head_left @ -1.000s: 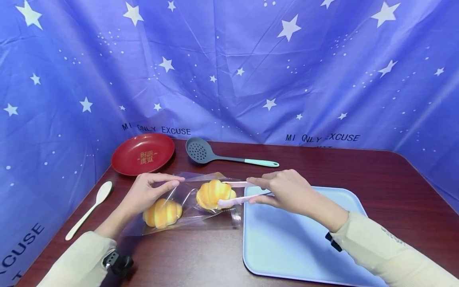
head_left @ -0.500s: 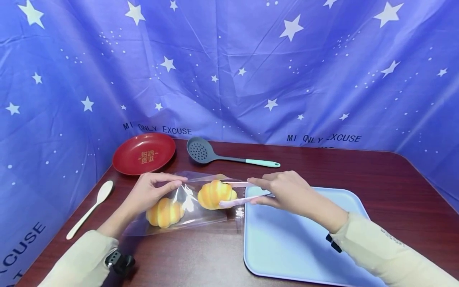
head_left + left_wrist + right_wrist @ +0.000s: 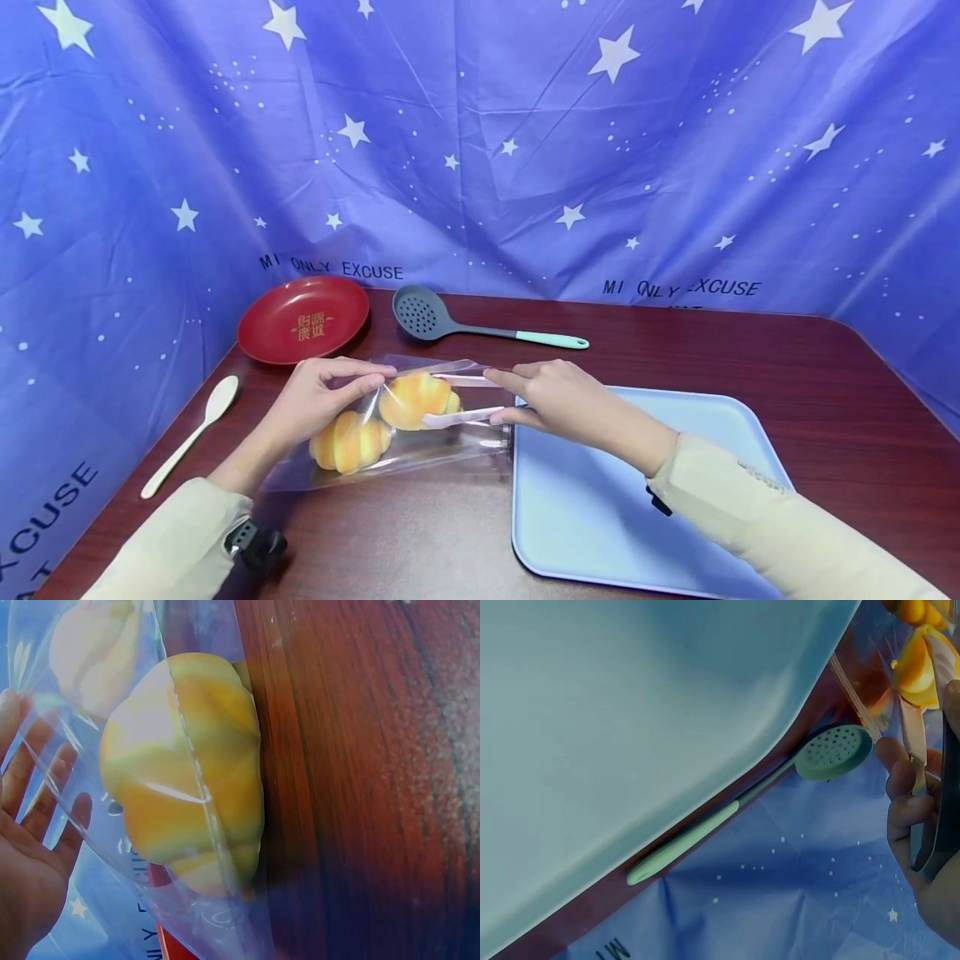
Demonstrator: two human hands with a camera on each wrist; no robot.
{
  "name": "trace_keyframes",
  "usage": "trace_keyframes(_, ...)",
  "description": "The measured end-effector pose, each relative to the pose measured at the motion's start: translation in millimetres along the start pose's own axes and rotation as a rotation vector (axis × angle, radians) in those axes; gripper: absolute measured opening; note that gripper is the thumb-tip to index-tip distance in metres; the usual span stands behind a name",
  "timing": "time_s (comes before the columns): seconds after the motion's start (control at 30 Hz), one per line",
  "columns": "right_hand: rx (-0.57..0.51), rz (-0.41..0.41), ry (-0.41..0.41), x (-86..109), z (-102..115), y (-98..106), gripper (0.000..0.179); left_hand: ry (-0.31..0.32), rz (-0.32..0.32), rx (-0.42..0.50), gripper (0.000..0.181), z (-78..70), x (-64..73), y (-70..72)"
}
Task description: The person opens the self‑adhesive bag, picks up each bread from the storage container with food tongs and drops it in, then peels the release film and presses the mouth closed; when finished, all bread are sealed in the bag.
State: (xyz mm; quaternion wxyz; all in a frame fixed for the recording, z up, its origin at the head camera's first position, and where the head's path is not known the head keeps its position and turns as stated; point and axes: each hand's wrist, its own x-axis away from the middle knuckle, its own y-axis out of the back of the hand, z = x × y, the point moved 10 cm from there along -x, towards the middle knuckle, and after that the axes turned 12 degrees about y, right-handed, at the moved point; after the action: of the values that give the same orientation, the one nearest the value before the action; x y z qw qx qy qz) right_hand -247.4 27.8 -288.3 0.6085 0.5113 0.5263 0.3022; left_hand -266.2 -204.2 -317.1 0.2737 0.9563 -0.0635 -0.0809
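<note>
My left hand (image 3: 315,400) pinches the upper edge of a clear plastic bag (image 3: 457,454) between thumb and fingers. In my right hand (image 3: 566,396) is a pair of pale pink tongs (image 3: 463,416), held with thumb and fingers on its two arms. The tong tips reach into the bag and grip a golden bread roll (image 3: 411,400). A second bread roll (image 3: 351,442) lies deeper in the bag, under my left wrist; the left wrist view shows this bread roll (image 3: 187,772) close up behind the film. Dark lower arms of the tongs (image 3: 913,731) show in the right wrist view.
A light blue tray (image 3: 637,517) lies to the right, under my right forearm. Behind the bag are a red plate (image 3: 345,304) and a grey skimmer (image 3: 420,312) with a mint handle. A cream spoon (image 3: 219,400) lies at the left, and a starry curtain (image 3: 480,167) hangs behind.
My right hand has moved left with the tongs, carrying the gripped bread roll further into the bag, up against the other one. My left hand keeps its hold on the bag.
</note>
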Motion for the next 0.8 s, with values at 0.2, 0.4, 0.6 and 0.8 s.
trace_keyframes(0.2, -0.041, 0.007, 0.014, -12.0, 4.7, -9.0, 0.054, -0.008, -0.027, -0.022, 0.022, -1.3, -1.1, 2.3)
trace_keyframes(0.4, -0.079, 0.045, -0.001, -21.1, 5.7, -16.5, 0.054, 0.000, -0.078, -0.015, 0.023, 0.9, -1.4, 8.7)
trace_keyframes(0.6, -0.074, 0.049, 0.008, -29.0, 4.2, -19.0, 0.052, -0.047, -0.136, -0.009, 0.020, -3.3, -1.3, 14.7)
trace_keyframes(0.8, -0.038, 0.065, -0.005, -35.0, 3.9, -16.8, 0.052, -0.043, -0.169, -0.012, 0.019, -4.7, -2.3, 19.6)
